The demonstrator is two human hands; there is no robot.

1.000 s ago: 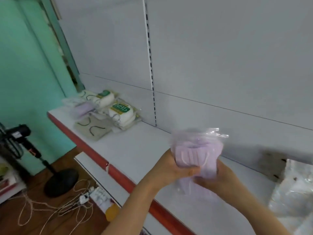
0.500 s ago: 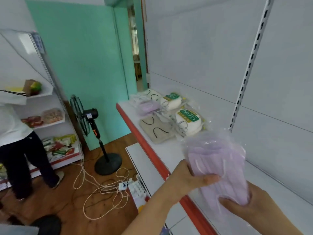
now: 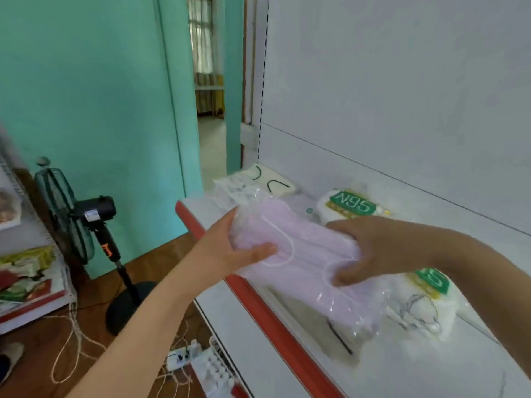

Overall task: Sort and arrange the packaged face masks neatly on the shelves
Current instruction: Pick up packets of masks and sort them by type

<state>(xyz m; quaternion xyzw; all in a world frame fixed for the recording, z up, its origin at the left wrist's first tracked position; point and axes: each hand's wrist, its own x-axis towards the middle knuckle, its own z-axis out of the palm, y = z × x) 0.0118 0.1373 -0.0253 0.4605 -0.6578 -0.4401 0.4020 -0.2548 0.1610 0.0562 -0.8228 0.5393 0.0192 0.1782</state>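
A clear plastic pack of pale purple face masks (image 3: 304,254) is held flat between both hands, low over the white shelf (image 3: 402,366). My left hand (image 3: 230,248) grips its left end, thumb on top. My right hand (image 3: 367,248) grips its right end with fingers curled over the edge. Behind it lies a white N95 mask pack with a green label (image 3: 352,206). A second N95 pack (image 3: 422,305) lies under my right wrist. At the shelf's far end lie a beige mask pack with black loops (image 3: 273,182) and a clear pack (image 3: 235,188).
The shelf has a red front edge (image 3: 258,300) and a white slotted back panel (image 3: 402,96). A black standing fan (image 3: 83,216) stands on the wooden floor to the left, with cords and a power strip (image 3: 181,357) below. Another stocked shelf (image 3: 28,280) is at far left.
The view has swung left along the shelf. Both hands have carried the purple pack toward the shelf's far end and turned it from upright to flat, over the packs lying there.
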